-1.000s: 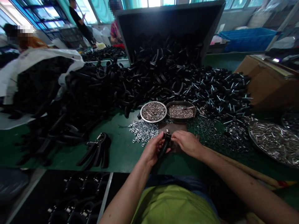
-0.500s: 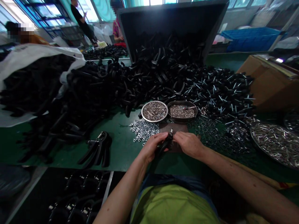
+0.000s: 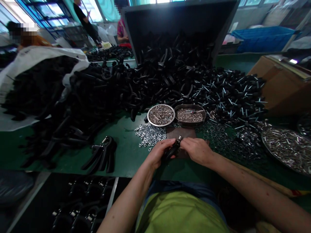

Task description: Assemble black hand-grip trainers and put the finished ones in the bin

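Over a small brown plate (image 3: pixel 191 134) on the green table, my left hand (image 3: pixel 159 152) is closed around a black hand grip exerciser (image 3: pixel 173 150) with a shiny metal piece on top. My right hand (image 3: pixel 198 150) pinches at the same exerciser from the right; its fingertips are partly hidden. Left of my left hand lies a pile of small metal nuts (image 3: pixel 149 136). Beyond the hands stand a round dish of metal pins (image 3: pixel 161 115) and a dark oval tin of small metal parts (image 3: pixel 190 116). Several black hand grips (image 3: pixel 103 155) lie together at the left.
A heap of black handles (image 3: pixel 155 84) spills from a tipped grey bin (image 3: pixel 179 19). Black knobs with screws (image 3: pixel 228 94), loose springs or rings (image 3: pixel 218 132) and a tray of metal pins (image 3: pixel 289 149) lie rightward. A cardboard box (image 3: pixel 279 84) stands behind. Other people are in the background.
Both hands stay almost in place over the brown plate. The exerciser's metal top has shifted slightly down and right; the view itself has moved a little.
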A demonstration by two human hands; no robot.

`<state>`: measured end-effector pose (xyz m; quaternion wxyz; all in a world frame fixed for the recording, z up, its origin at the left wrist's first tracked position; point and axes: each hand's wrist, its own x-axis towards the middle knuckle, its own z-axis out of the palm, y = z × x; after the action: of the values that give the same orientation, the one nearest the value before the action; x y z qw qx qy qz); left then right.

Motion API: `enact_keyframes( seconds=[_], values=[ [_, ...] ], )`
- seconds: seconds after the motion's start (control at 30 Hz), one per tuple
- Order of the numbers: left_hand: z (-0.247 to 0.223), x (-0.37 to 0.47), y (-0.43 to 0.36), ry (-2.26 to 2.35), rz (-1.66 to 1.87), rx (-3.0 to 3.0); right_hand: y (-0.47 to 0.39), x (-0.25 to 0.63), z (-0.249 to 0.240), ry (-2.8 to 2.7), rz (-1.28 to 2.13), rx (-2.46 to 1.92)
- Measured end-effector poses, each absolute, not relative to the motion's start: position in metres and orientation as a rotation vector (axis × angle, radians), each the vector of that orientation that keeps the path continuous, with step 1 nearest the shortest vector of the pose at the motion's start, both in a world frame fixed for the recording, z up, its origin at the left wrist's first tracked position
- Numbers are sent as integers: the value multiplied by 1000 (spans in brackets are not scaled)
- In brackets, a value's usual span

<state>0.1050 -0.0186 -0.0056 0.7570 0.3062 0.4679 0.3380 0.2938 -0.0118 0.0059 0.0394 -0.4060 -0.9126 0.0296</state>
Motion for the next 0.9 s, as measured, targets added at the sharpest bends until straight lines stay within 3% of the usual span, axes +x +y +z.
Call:
enact_keyframes(
  seconds=[0.4,0.63,0.9],
  values=[
    [-9,111,-20,1011,752,568,-12,292,18,-2809,76,-1300],
    [-4,109,-18,980,750,396,-16,288,16,-2594,246,-1467],
    [-4,103,-17,939,718,553,-18,291,17,-2540,280,-1476]
  ],
)
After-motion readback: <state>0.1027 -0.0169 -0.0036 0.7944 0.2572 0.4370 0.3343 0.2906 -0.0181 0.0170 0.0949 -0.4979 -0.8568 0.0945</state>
